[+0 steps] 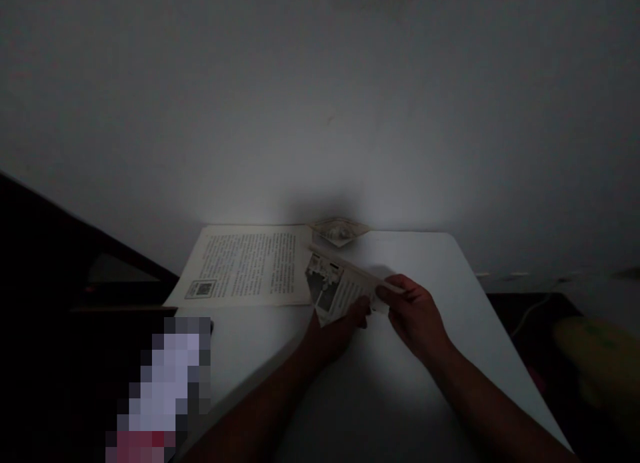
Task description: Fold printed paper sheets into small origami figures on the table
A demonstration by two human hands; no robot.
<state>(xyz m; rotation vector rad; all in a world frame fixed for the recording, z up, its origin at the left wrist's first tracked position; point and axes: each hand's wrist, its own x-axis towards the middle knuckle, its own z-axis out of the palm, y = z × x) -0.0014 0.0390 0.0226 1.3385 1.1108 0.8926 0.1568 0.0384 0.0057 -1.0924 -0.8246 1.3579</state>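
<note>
A folded piece of printed paper [336,286] with pictures and text is held just above the white table [440,276]. My left hand [345,326] pinches its near lower edge. My right hand [417,313] is closed on its right edge, thumb on top. Both hands sit near the table's middle. The light is dim.
A printed page of text with a QR code [247,266] lies flat at the table's back left. A small folded paper shape [340,230] rests against the wall behind it. Dark furniture stands left, a cable [530,310] and a blurred yellowish thing [595,356] right.
</note>
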